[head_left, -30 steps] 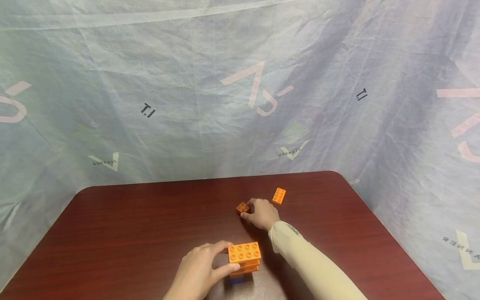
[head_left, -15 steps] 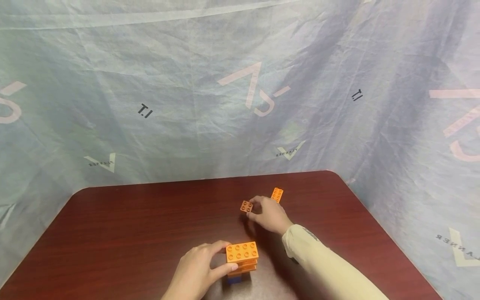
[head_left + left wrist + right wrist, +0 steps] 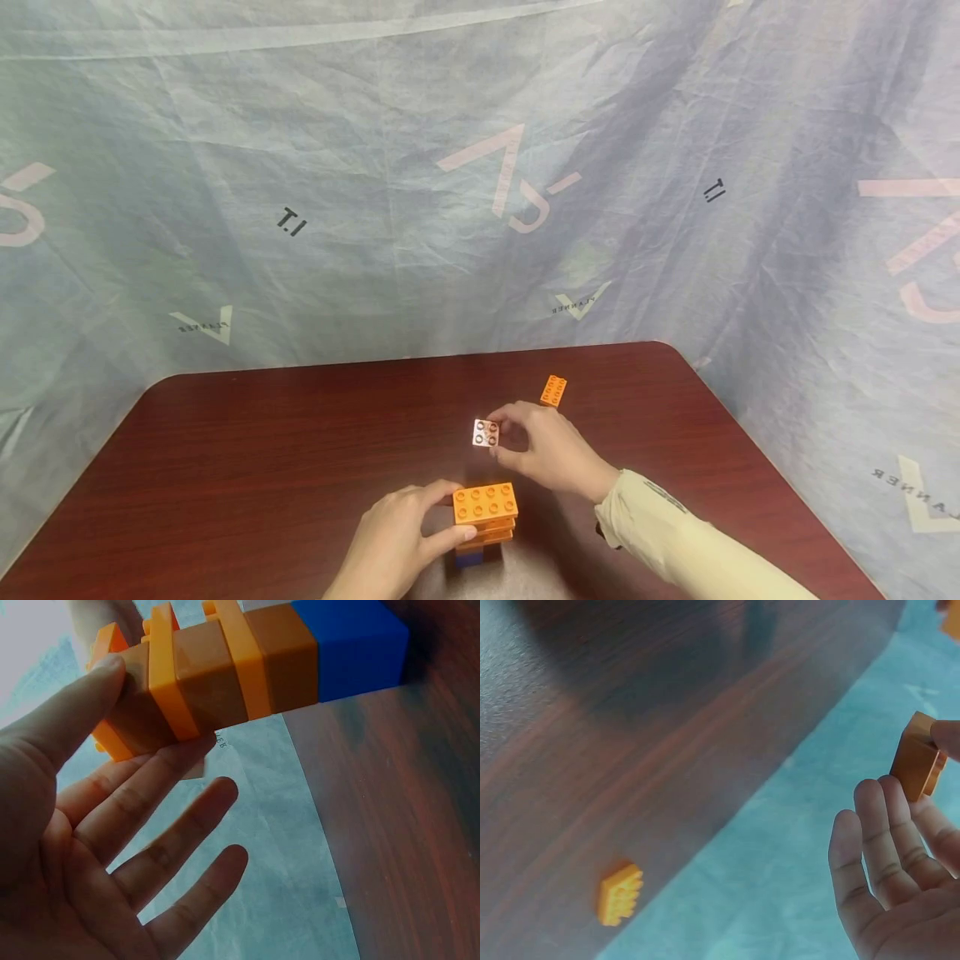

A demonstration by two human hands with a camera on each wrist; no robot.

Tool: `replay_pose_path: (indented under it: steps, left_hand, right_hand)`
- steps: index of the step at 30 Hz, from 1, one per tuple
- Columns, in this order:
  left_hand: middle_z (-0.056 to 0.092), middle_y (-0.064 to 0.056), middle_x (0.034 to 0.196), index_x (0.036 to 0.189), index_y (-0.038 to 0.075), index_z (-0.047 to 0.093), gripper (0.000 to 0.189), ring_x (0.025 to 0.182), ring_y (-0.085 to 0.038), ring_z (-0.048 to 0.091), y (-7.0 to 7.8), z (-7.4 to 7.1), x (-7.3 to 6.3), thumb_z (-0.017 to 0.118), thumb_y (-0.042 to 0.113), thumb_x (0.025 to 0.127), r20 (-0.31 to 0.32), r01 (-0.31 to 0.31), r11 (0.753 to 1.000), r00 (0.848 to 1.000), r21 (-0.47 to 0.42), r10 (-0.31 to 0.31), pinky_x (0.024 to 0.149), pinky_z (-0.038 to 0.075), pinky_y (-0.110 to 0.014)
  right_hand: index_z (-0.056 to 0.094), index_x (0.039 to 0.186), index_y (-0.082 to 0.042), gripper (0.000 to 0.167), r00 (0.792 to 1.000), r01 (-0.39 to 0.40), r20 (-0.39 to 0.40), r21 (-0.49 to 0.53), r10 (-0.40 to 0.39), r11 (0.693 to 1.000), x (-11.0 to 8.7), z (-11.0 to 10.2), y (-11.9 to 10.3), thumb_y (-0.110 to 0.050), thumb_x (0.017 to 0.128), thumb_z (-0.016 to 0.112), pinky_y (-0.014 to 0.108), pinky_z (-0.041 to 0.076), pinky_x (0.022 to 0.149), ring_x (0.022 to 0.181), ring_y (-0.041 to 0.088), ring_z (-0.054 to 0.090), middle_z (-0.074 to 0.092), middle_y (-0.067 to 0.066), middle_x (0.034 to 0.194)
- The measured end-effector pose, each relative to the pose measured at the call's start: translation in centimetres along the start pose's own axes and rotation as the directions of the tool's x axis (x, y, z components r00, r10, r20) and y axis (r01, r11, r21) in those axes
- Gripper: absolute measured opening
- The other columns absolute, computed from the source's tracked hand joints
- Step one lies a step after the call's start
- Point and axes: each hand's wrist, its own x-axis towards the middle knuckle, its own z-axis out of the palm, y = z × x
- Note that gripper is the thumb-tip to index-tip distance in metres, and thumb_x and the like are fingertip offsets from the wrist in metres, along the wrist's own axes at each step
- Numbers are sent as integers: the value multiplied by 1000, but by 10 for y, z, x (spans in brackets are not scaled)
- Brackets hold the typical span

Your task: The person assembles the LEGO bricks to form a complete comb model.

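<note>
A tower of building bricks stands at the near middle of the table, with orange plates and brown bricks alternating above a blue base brick. My left hand pinches its upper end between thumb and fingers, while the other fingers extend free in the left wrist view. Beyond the tower, my right hand holds a small square brown brick above the table. Its studs face up and catch glare. Thumb and fingertips grip that brick by its sides in the right wrist view.
A loose orange studded plate lies farther back on the dark red wooden table, behind my right hand. A grey printed cloth hangs around the table's back and sides.
My right hand has lifted the brown brick off the table and brought it nearer to the tower. My left hand keeps its hold on the tower.
</note>
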Motion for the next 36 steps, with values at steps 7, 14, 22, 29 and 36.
replay_pose_path:
  steps: [7,14,22,29,36]
  left_hand:
    - [75,-3,98,116,16,73,50,85,-25,69,-1,-1,0,78,54,83,14,3,1000,1000,-16,-3,69,56,-48]
    - [75,-3,99,118,14,72,52,87,-27,70,0,-2,0,78,53,83,25,15,999,1000,-31,-15,71,56,-49]
    - [75,-6,101,117,12,72,53,87,-29,71,-1,-1,-1,77,53,84,17,-2,996,1000,-89,4,68,57,-48]
    - [75,-7,100,118,9,72,55,86,-29,71,-2,-1,-1,78,52,84,14,-2,995,1000,-102,3,66,57,-47]
    - [75,-7,100,119,7,72,57,86,-29,71,-3,0,-2,78,52,84,-3,-14,995,1000,-102,13,66,57,-46]
  right_hand:
    - [70,117,-12,34,996,83,21,-4,-83,997,-10,-16,-18,-20,86,79,29,52,75,84,7,59,65,-7,95]
    - [70,118,-14,32,987,154,30,29,-155,988,-18,-23,-28,-21,87,77,28,53,77,86,7,60,65,-9,96]
    - [72,112,-16,28,967,239,76,46,-242,970,-26,-25,-36,-19,85,75,27,54,77,87,4,61,64,-14,98]
    - [73,112,-19,29,957,256,127,43,-260,966,-29,-24,-42,-20,83,75,22,52,78,87,4,62,63,-16,100]
    - [73,110,-20,27,954,265,135,37,-268,963,-29,-21,-42,-21,82,76,19,51,75,84,-1,59,61,-16,96]
